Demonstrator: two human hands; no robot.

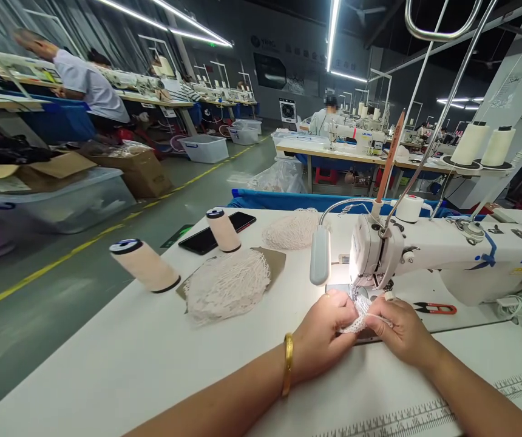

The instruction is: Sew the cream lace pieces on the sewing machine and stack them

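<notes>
My left hand (327,331), with a gold bangle on the wrist, and my right hand (400,331) both pinch a small piece of white lace (356,315) on the white table (152,358). The lace lies just in front of the needle of a white sewing machine (447,255). Both hands have their fingers closed on the lace, the left on its left end, the right on its right end.
Two piles of lace pieces (227,285) (292,229), two thread cones (145,265) (223,229) and a black phone (218,232) lie to the left. Red snips (434,308) rest by the machine. A lamp head (320,255) hangs over the work. Other people sit at distant machines.
</notes>
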